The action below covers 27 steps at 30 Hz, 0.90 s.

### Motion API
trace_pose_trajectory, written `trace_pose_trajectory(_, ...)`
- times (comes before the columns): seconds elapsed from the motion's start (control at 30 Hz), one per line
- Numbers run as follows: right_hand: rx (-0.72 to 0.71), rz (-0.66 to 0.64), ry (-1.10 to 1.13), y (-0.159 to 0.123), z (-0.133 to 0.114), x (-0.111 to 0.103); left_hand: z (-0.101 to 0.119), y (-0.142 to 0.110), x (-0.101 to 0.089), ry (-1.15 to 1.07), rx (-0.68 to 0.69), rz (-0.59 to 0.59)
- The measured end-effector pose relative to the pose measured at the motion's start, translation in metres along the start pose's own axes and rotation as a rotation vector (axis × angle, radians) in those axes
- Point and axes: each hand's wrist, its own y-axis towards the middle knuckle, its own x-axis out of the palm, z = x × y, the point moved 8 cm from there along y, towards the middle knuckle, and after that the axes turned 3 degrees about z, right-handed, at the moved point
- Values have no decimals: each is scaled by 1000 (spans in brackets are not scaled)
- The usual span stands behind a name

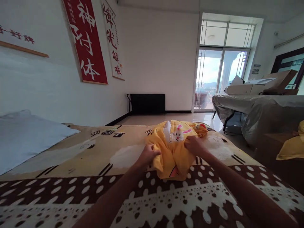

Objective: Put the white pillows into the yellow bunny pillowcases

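A bunched yellow cloth piece with a rabbit print (175, 158) lies on the patterned bed cover (133, 155), and I cannot make out its exact kind. White material shows through a gap near its upper left. My left hand (149, 154) pinches its left edge, thumb and fingers closed on a fold. On the other side my right hand (196, 146) grips the fabric just below the rabbit's face, its fingers partly hidden. Another crumpled part of the cloth sticks out behind my right hand.
A pale pillow or folded bedding (30, 136) lies at the left. Beyond the bed, a black folded table (148, 104) leans by the wall. Boxes (251, 87) sit on a plastic-covered table (261, 104) at the right. Another yellow cloth (291, 147) hangs at the right edge.
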Motion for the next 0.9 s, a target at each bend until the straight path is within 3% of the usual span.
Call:
trace_pose_trajectory(0.1, -36, -64, 64, 5, -30, 38, 4, 16, 24, -64, 52, -33)
trace_pose_trajectory(0.2, -38, -96, 137, 3, -43, 58, 4, 22, 35, -141, 114, -75)
trace_pose_trajectory(0.43, 153, -327, 766, -21, -28, 74, 5, 3, 19, -274, 154, -190)
trace_pose_trajectory(0.5, 186, -331, 774, -26, -24, 75, 3, -1, 16, -273, 125, -229)
trace_pose_trajectory(0.57, 192, -247, 661, -26, -23, 77, 0, 1, 20, -202, 135, -238)
trace_pose_trajectory(0.63, 164, -128, 492, -23, -26, 77, -4, 9, 23, -84, 189, -181)
trace_pose_trajectory(0.7, 130, -90, 398, -21, -31, 83, -12, 16, 22, -8, 220, -73)
trace_pose_trajectory(0.8, 105, -154, 432, -21, -35, 94, -25, 13, 20, 26, 197, 43)
trace_pose_trajectory(0.9, 158, -257, 535, -24, -32, 101, -34, -3, 28, 182, 171, 37)
